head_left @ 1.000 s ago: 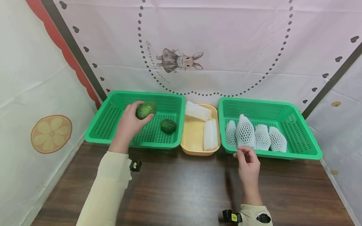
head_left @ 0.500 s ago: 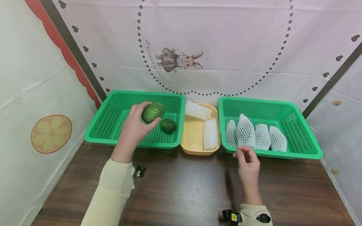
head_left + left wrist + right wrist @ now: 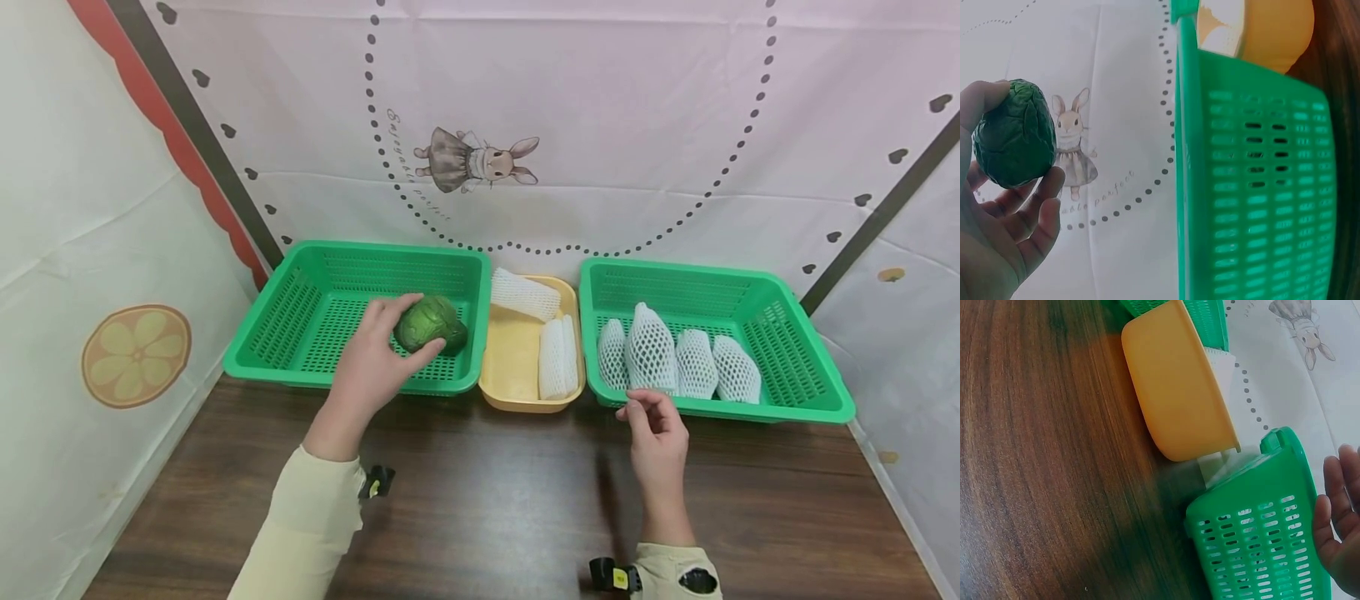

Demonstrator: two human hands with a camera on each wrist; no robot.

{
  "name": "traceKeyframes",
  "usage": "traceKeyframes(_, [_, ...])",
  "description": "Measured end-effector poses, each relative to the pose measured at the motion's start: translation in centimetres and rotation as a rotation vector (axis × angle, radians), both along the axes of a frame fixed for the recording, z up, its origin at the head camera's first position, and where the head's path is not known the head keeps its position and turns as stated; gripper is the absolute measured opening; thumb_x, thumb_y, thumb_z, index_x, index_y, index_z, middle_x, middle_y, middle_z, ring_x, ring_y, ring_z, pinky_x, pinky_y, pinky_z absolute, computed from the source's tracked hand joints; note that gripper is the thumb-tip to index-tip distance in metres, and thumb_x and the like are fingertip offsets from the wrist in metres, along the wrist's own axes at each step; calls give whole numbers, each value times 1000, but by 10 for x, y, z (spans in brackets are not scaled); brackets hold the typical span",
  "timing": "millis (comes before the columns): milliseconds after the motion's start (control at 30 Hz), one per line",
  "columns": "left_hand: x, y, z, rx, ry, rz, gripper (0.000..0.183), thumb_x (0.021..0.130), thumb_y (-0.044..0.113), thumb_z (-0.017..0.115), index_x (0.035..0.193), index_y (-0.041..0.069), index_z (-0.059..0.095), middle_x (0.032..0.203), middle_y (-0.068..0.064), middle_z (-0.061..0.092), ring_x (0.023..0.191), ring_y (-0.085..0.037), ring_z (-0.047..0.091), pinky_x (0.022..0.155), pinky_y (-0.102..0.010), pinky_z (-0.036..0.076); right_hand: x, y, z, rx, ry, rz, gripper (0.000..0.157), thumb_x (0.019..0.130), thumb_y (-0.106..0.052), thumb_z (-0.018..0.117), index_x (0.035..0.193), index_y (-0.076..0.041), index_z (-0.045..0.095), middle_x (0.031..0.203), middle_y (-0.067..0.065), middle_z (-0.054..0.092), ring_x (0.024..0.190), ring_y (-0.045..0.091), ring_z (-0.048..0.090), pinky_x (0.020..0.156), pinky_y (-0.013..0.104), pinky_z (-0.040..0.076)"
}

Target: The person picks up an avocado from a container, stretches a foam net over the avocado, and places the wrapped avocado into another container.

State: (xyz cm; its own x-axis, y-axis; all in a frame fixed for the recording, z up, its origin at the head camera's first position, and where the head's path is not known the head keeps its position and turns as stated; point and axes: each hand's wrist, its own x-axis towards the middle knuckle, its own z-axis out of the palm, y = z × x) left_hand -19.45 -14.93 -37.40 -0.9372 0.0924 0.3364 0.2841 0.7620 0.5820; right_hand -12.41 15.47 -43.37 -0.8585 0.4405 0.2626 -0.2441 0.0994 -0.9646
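My left hand (image 3: 372,357) grips a round green cabbage (image 3: 426,323) between thumb and fingers, above the left green basket (image 3: 352,380). In the left wrist view the cabbage (image 3: 1016,137) shows wrinkled leaves. Behind it a smaller dark green vegetable (image 3: 457,339) peeks out, mostly hidden, on the basket floor. At the front rim of the right green basket (image 3: 795,413), my right hand (image 3: 660,442) hovers or rests with loosely bent fingers, nothing visible in it. Several produce pieces in white foam nets (image 3: 651,350) stand in that basket, close to its fingertips.
Between the baskets is a yellow tray (image 3: 508,379) with white foam net sleeves, one lying across the back (image 3: 525,294) and others along the right side (image 3: 557,358). A patterned cloth wall (image 3: 637,125) rises directly behind. Dark wooden table (image 3: 487,500) lies in front.
My left hand has carried the cabbage to the right and toward the front of the left basket, so it now covers most of the smaller vegetable. My right hand stays put.
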Motion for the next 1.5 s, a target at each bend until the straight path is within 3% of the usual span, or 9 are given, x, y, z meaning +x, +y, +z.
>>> traceKeyframes(433, [12,12,-9,14,6,-41,64,74,39,76,126,12,51,120,-8,52,96,-24,54,71,-43,48,2,-1,1,-14,22,8,11,88,11,50,93,19,55,66,5,56,64,10,56,56,16,42])
traceKeyframes(900, [22,9,-17,46,-11,-64,62,73,39,78,124,15,54,115,-5,53,95,-22,54,73,-42,47,3,-2,0,-42,23,11,10,88,12,50,93,20,54,66,3,56,64,10,56,56,15,43])
traceKeyframes(1267, [22,8,-26,60,7,-86,61,72,37,78,124,16,55,116,-6,52,100,-23,53,77,-44,47,4,-4,2,-31,1,10,11,89,10,50,94,19,54,66,5,56,64,10,56,57,16,43])
traceKeyframes(1500, [24,18,-35,71,-4,-129,62,72,41,77,125,17,55,118,-4,52,100,-20,52,77,-42,47,3,-5,2,-22,-14,8,11,89,9,50,94,18,55,67,4,56,65,10,56,57,16,43])
